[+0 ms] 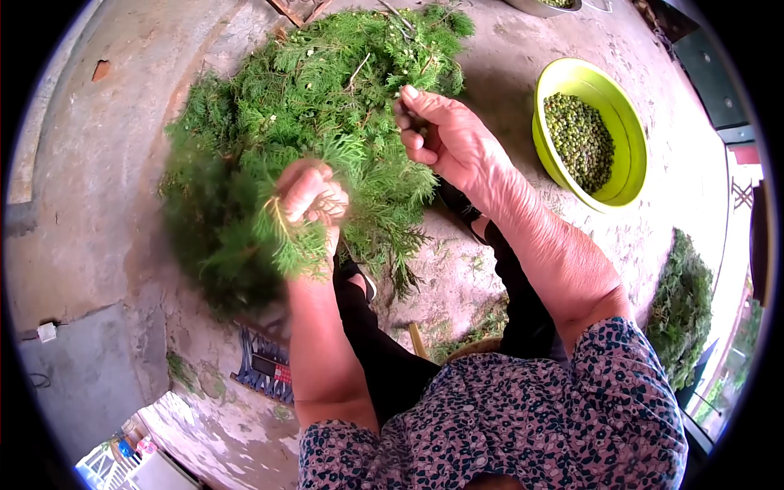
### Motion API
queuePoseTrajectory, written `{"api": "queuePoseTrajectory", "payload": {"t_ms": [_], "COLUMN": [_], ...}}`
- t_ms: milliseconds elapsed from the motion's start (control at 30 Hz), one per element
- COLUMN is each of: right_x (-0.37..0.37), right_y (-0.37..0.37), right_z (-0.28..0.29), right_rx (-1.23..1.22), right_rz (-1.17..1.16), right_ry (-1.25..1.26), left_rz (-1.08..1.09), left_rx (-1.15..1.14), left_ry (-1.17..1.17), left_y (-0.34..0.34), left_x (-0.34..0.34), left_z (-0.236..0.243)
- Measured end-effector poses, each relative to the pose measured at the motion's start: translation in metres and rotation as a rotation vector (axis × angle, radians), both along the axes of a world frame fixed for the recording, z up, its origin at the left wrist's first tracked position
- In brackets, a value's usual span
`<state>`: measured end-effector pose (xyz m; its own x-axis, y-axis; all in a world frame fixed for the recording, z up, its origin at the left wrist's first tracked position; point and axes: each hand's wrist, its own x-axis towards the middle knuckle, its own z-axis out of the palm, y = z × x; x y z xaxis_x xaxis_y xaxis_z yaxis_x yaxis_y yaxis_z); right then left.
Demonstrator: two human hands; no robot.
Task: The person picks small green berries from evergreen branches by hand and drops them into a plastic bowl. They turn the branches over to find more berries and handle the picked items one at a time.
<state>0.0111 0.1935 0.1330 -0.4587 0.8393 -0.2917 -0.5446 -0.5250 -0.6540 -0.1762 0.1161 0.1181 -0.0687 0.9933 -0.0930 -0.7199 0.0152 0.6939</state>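
Note:
A leafy conifer sprig (282, 233) is gripped in my left hand (312, 194), whose fingers are wrapped round its stem; the foliage beside it is smeared by motion. Just to the right and farther away, my right hand (453, 135) is raised with its fingers curled in and the thumb on top. What lies inside those fingers is too shaded to name. Under both hands spreads a big heap of green conifer branches (286, 106), dotted with small pale cones. Right of my right hand, a yellow-green plastic basin (633, 163) holds many small round green cones (581, 143).
Part of a metal basin (543, 6) with more green bits shows at the far edge. A second pile of greenery (682, 306) lies on the right. Near my left elbow is a blue-grey strapped seat (260, 363) with a dark device on it. My feet border the heap.

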Motion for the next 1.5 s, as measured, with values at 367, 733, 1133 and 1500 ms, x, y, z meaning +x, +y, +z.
{"api": "queuePoseTrajectory", "payload": {"t_ms": [367, 733, 1133, 1500], "right_x": [-0.020, -0.032, -0.030, -0.030], "right_y": [-0.035, -0.036, -0.047, -0.013], "right_z": [-0.035, -0.122, -0.065, -0.036], "right_rx": [-0.088, 0.251, 1.344, 0.946], "right_rz": [0.157, 0.279, 0.332, 0.078], "right_ry": [-0.534, -0.246, -0.966, -1.084], "left_rz": [-0.001, -0.262, -0.404, -0.156], "left_rx": [0.222, 0.393, 0.362, 0.013], "left_ry": [-0.138, -0.140, -0.188, 1.615], "left_y": [0.002, -0.016, -0.027, -0.041], "left_x": [-0.016, -0.003, -0.005, -0.061], "left_z": [-0.002, 0.007, 0.021, -0.011]}}
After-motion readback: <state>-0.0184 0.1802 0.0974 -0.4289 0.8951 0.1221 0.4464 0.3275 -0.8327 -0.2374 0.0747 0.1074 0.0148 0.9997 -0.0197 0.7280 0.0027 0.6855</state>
